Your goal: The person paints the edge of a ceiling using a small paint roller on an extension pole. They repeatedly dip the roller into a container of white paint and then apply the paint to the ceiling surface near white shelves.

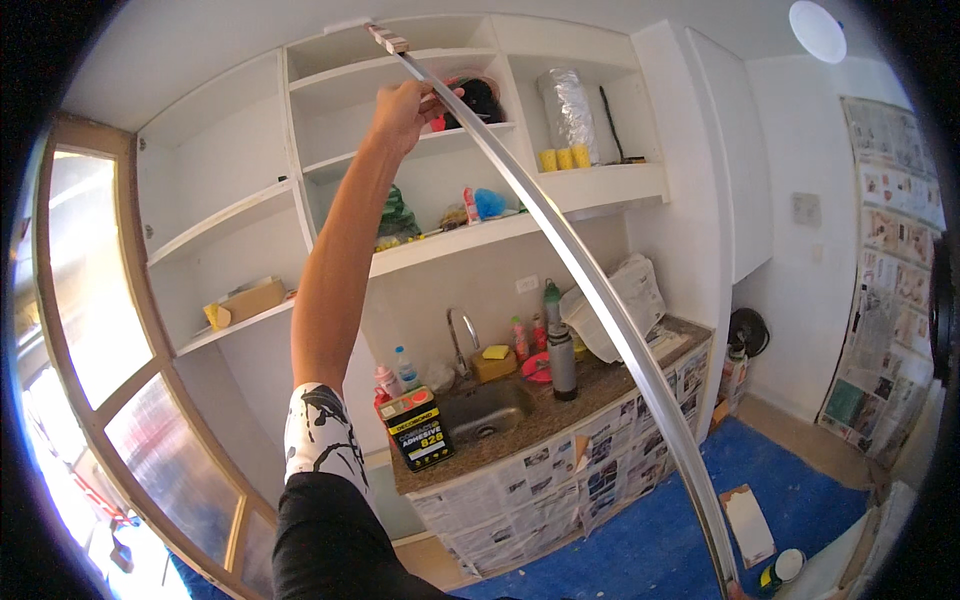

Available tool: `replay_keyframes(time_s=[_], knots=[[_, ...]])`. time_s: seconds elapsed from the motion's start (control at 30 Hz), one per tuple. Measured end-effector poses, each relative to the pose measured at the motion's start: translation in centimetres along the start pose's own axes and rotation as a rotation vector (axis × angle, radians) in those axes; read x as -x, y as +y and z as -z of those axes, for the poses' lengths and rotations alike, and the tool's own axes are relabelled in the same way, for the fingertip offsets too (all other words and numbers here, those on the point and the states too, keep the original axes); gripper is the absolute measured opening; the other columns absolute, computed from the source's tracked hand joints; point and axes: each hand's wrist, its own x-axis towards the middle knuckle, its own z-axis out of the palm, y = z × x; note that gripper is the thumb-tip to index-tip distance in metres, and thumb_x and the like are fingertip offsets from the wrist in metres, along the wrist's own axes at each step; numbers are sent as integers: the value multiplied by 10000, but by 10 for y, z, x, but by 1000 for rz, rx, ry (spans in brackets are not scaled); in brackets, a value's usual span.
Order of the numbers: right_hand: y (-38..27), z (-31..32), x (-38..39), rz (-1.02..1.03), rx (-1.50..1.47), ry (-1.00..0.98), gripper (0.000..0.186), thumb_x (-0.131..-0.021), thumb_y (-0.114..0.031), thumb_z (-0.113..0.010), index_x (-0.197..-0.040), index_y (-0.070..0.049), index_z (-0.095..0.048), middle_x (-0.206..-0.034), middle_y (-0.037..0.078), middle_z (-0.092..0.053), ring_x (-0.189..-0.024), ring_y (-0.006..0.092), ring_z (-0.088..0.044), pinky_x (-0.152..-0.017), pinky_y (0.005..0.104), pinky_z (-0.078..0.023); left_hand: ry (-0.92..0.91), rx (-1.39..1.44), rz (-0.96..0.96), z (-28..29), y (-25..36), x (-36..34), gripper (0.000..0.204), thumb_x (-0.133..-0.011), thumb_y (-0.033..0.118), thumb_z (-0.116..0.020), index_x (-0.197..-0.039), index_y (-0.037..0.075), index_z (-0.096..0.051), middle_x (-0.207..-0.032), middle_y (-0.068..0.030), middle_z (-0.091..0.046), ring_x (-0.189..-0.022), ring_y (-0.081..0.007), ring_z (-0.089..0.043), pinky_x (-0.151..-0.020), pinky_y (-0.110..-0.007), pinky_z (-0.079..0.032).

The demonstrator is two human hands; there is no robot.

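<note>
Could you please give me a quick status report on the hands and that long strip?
Left hand raised, gripping long metal strip near its top. Right hand not in view. Strip runs from upper shelves down toward floor; nothing blocking it.

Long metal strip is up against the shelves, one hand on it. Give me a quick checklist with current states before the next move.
1. Grip: left hand closed around the metal strip near its upper part: ok.
2. Top end: tip with the small wooden block reaches the top of the white shelving: ok.
3. Bottom end: runs down to the blue floor covering; contact cannot tell.
4. Right hand: not in view; cannot tell.
5. Path: strip passes in front of the countertop bottles, apart from them: ok.
</note>
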Motion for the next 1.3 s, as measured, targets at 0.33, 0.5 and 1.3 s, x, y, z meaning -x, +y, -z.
replay_keyframes(time_s=[0.33, 0.5, 1.3], knots=[[21, 41, 20, -125, 122, -151, 380, -906, -213, -598, -1154, 73, -568, -1150, 206, -580, -1027, 265, -553, -923, 385, -404, -4, -36, 38, -29, -14, 16, 277, -906, 24, -400, -1084, -173, -479, -1087, -260, -566, -959, -316, -628, -837, -386, -552], [27, 34, 29, -167, 104, 59, 389, -901, -270, -610, -1095, 67, -600, -1071, 182, -600, -996, 256, -555, -892, 378, -412, -41, 12, 32, -43, -21, 11, 258, -892, 6, -403, -1076, -157, -480, -1090, -236, -565, -939, -327, -634, -824, -384, -558], [43, 69, 5, 23, 36, 166, 273, -896, -163, -616, -1097, 22, -614, -888, 46, -565, -822, 144, -515, -754, 279, -429, -49, 90, -35, -94, 16, -28, 197, -909, 2, -422, -982, -180, -441, -981, -256, -550, -866, -346, -651, -757, -371, -586]])
